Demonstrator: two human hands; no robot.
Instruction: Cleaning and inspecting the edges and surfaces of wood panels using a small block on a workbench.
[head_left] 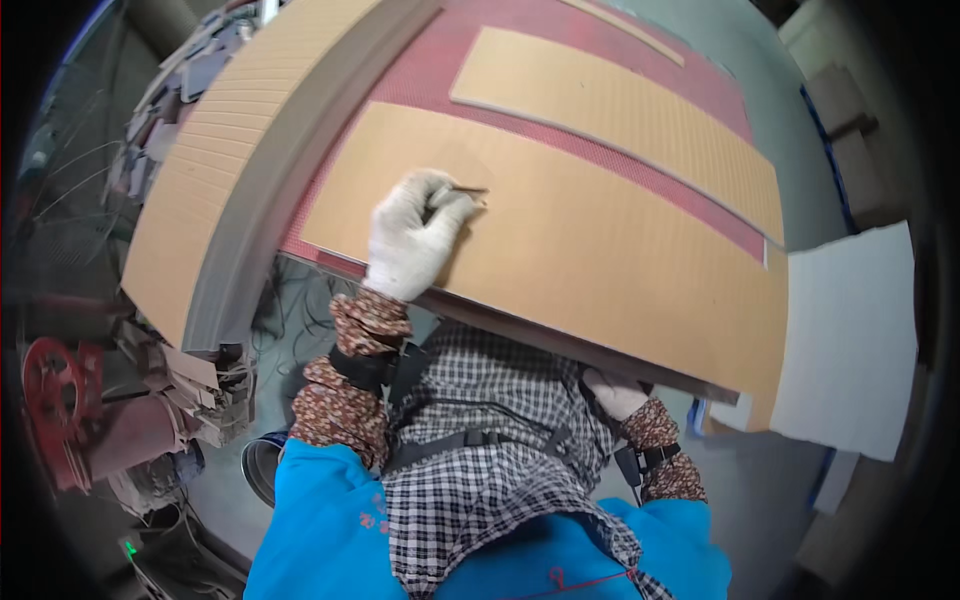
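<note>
Your left hand [415,238]: fingers pinching a thin dark stick [473,189] over the large tan board [590,250], flat on the red desk [425,65]; light, steady pressure seems best. Your right hand [618,394]: below the board's edge; grip, cannot tell.

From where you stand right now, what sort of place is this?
It looks like a workshop or small factory floor, probably one working with boards: tan panels lie on a red work surface, a pile of offcuts or scraps sits beyond, and a red handwheel stands at the left.
</note>
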